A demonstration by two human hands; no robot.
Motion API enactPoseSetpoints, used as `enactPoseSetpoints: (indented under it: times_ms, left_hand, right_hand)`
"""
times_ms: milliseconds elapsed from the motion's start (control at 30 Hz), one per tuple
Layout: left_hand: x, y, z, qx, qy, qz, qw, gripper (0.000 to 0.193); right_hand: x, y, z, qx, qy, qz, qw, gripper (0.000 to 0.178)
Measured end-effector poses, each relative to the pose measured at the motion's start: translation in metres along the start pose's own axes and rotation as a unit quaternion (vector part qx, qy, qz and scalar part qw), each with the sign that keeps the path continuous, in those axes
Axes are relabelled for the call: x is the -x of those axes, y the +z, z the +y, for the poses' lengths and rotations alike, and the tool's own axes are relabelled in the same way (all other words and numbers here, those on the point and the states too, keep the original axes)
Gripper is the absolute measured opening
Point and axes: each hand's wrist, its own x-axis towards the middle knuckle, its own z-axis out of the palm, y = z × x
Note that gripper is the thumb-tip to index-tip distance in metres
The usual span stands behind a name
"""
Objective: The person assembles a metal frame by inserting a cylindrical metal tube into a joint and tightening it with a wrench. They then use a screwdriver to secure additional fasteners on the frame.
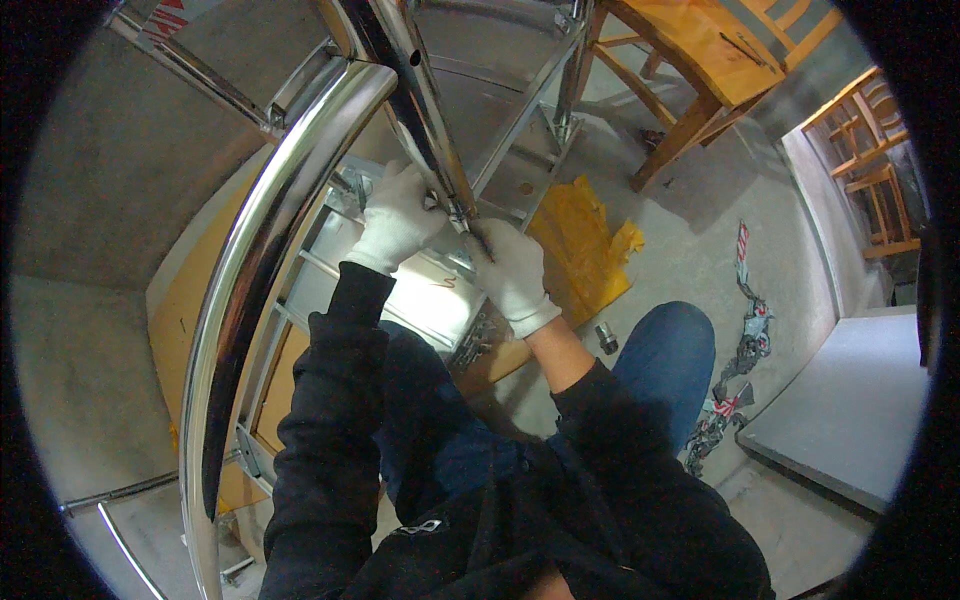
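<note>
Both my hands wear white work gloves and meet at the lower end of a chrome tube (432, 125), part of a shiny metal frame. My left hand (398, 215) is left of the tube, its fingers curled inward by a small metal fitting (457, 214); what they grip is hidden. On the right, my right hand (512, 275) is closed against the tube's end, with a thin dark edge showing along its fingers. A thick curved chrome tube (262, 225) arches past my left arm. Below my hands lies a bright sheet-metal panel (425, 298).
Small metal hardware (478, 342) lies beside the panel. A yellow plastic sheet (583, 250) spreads on the floor, near a short metal cylinder (606, 338). Crumpled striped tape (752, 335) trails to the right. A wooden table (705, 50) stands at far right, and a grey slab (840, 410) nearer.
</note>
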Motion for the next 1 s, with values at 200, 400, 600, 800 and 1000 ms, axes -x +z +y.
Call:
enactPoseSetpoints:
  times_ms: [200, 400, 600, 800, 1000]
  left_hand:
    - [0.001, 0.001, -0.001, -0.011, 0.012, 0.018, 1.0, 0.023]
    - [0.001, 0.004, -0.007, 0.001, 0.007, 0.008, 1.0, 0.022]
    - [0.001, 0.006, -0.008, 0.001, 0.001, 0.013, 1.0, 0.02]
    - [0.001, 0.006, -0.007, 0.008, -0.006, 0.01, 1.0, 0.021]
    - [0.001, 0.003, -0.003, 0.02, -0.014, 0.007, 1.0, 0.022]
  right_hand:
    - [-0.007, -0.011, -0.001, 0.133, -0.063, -0.083, 0.986, 0.017]
    - [-0.013, -0.015, 0.004, 0.169, -0.123, -0.084, 0.974, 0.014]
    - [-0.012, -0.013, 0.003, 0.173, -0.101, -0.083, 0.976, 0.012]
    - [-0.013, -0.014, -0.003, 0.192, -0.104, -0.114, 0.969, 0.011]
    - [-0.011, -0.012, 0.0, 0.131, -0.096, -0.086, 0.983, 0.011]
